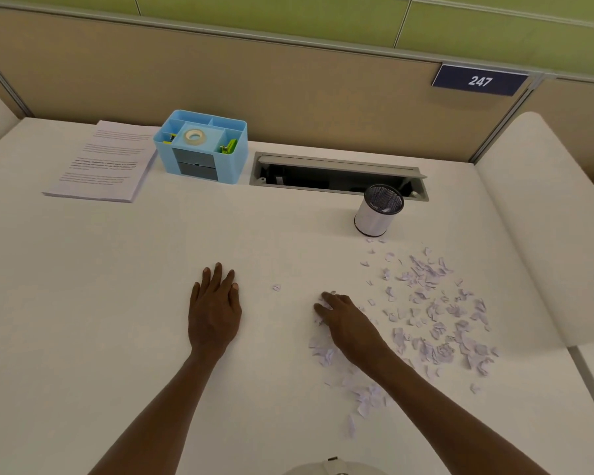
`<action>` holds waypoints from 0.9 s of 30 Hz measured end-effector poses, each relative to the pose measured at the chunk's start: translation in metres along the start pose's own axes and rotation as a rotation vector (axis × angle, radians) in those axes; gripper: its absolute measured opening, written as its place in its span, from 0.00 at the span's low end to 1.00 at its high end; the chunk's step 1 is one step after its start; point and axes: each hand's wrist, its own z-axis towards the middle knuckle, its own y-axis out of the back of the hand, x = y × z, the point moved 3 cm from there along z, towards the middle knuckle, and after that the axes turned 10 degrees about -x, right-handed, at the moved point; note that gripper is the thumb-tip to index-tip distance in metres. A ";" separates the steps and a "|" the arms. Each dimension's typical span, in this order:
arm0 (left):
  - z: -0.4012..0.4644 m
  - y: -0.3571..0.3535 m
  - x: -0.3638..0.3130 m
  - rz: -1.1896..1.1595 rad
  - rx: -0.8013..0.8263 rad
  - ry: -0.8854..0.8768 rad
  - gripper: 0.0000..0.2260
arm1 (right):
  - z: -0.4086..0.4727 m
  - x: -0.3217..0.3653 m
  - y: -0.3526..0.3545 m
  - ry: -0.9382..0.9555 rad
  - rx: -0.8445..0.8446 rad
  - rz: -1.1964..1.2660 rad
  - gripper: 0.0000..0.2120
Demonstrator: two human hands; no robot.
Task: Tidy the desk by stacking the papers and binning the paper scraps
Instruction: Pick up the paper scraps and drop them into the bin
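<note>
A white, matte desk surface fills most of the view under even, soft light. A tan fabric partition panel with a grey metal top rail stands along its far edge, carrying a dark blue number plate reading 247. Pale green wall panels rise behind. A grey, open cable-tray recess sits in the desk's rear edge.

One head-worn wide-angle view — it looks forward and down across the white surface, close above it, facing the tan partition behind.
</note>
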 end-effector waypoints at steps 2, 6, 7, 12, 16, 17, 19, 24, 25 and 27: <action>0.000 0.000 0.000 0.007 0.010 0.002 0.17 | -0.001 0.005 0.002 0.027 -0.054 -0.079 0.15; 0.000 0.000 0.001 0.021 0.013 -0.003 0.17 | 0.002 0.008 0.005 0.070 -0.080 -0.184 0.11; 0.000 -0.001 0.001 0.023 0.011 -0.005 0.17 | 0.003 0.008 0.005 0.069 -0.087 -0.187 0.11; 0.000 0.000 0.000 0.018 0.010 -0.001 0.17 | 0.012 -0.006 0.000 -0.049 -0.155 -0.003 0.13; 0.000 0.000 0.001 0.016 0.018 0.007 0.17 | 0.035 -0.040 0.012 -0.568 -0.128 0.630 0.15; 0.000 0.000 0.001 0.014 0.017 0.008 0.17 | 0.039 -0.047 0.014 -0.711 -0.090 0.838 0.13; 0.000 0.000 0.000 0.014 0.016 0.006 0.17 | 0.042 -0.057 0.020 -0.896 -0.022 1.199 0.11; 0.000 0.001 0.000 0.013 0.003 0.002 0.17 | 0.061 -0.071 0.043 -0.978 -0.004 1.551 0.08; 0.000 0.001 0.000 0.016 -0.002 -0.002 0.17 | 0.067 -0.074 0.049 -0.978 -0.013 1.580 0.09; 0.000 0.000 0.000 0.010 -0.004 -0.008 0.17 | 0.081 -0.084 0.065 -0.975 -0.053 1.609 0.10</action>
